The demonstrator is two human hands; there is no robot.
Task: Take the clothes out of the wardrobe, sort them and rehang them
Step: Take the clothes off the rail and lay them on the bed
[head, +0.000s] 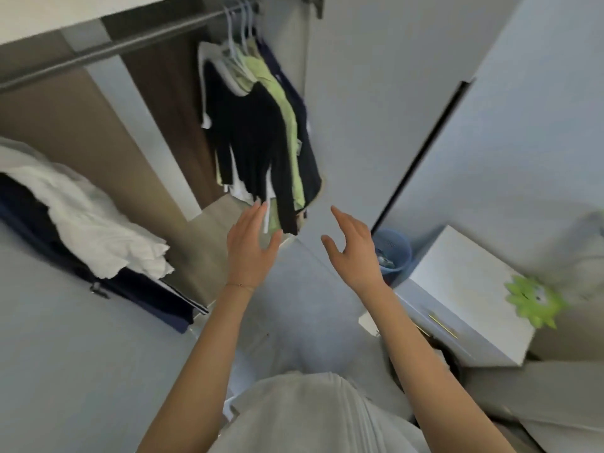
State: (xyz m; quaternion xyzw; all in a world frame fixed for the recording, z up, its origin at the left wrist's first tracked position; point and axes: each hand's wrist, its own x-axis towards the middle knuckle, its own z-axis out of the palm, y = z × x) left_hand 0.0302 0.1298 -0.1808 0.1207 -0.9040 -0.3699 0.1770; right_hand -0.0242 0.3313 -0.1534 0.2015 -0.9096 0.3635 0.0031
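Both hands are raised toward the open wardrobe with nothing in them. The left hand has its fingers straight and released, the tips at the hem of the hanging clothes; whether they touch the fabric cannot be told. The right hand is just beside it, fingers spread and loosely bent, in front of the white wardrobe door and apart from the clothes.

The clothes hang bunched at the right end of the grey rail on pale hangers: a black garment in front, a light green one behind it, then a navy one, with white pieces showing below.

On the left, a heap of white fabric lies on a navy zipped bag. On the right stand a blue bin and a white cabinet with a green plush toy on top.
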